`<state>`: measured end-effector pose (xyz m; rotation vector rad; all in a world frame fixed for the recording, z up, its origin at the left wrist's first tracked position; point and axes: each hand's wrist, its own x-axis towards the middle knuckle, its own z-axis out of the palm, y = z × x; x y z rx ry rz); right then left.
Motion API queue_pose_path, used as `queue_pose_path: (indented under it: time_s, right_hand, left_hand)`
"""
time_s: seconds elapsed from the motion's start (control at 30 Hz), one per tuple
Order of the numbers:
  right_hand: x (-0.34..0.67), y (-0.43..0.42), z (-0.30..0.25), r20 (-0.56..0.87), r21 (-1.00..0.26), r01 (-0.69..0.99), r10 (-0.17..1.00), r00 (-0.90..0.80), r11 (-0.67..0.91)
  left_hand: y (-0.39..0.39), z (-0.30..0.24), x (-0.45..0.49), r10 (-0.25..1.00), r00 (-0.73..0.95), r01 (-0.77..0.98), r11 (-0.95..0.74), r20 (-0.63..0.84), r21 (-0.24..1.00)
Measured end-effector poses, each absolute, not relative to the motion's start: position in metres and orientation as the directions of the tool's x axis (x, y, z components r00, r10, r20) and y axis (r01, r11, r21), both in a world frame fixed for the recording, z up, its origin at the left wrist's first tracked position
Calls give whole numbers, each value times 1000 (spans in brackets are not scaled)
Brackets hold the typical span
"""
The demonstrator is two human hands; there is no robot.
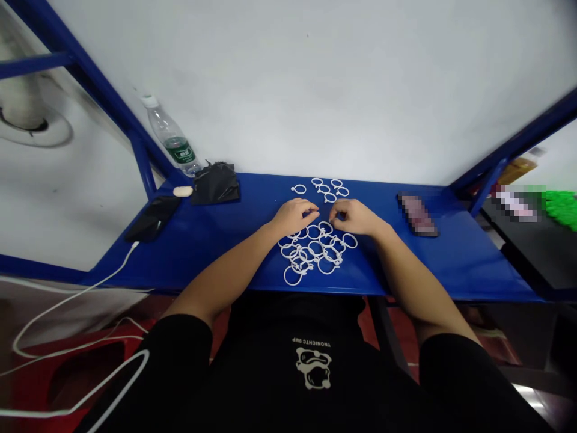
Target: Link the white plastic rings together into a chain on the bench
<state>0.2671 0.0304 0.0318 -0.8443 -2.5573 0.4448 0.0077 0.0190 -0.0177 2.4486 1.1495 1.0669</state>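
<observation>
The left hand (pixel 295 215) and right hand (pixel 357 218) are rested on the bench (pixel 451 258) at the far edge of the ring heap (pixel 315 251), fingers curled, tips nearly met. Whether a ring is pinched cannot be told. Loose rings (pixel 325 188) are laid just beyond.

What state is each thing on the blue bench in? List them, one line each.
Left hand: fingers curled, on the ring pile's far edge; grip unclear.
Right hand: the same, opposite it.
Ring pile: loose, overlapping, lying flat.
Far rings: apart, lying flat.
Bottle: capped, standing.
Black bag: crumpled.
Dark phone: flat, cable attached.
</observation>
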Motion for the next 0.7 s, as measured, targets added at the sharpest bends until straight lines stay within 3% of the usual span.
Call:
queue_pose_path:
  time_s: [0.1,0.2,0.37,0.7]
  right_hand:
    - [265,30,33,466,-391,448,593,-656,804]
    - [259,29,30,554,-380,414,562,-615,827]
    - [250,25,22,573,-385,393,550,-608,835]
    - [248,21,25,586,-385,395,551,-594,834]
  left_hand:
    - [16,-16,11,701,440,550,-704,561,448]
    - [15,-16,14,669,441,557,-726,598,402]
    - [13,-17,17,651,417,581,-728,634,364]
    - [11,-13,16,692,293,613,-666,660,426]
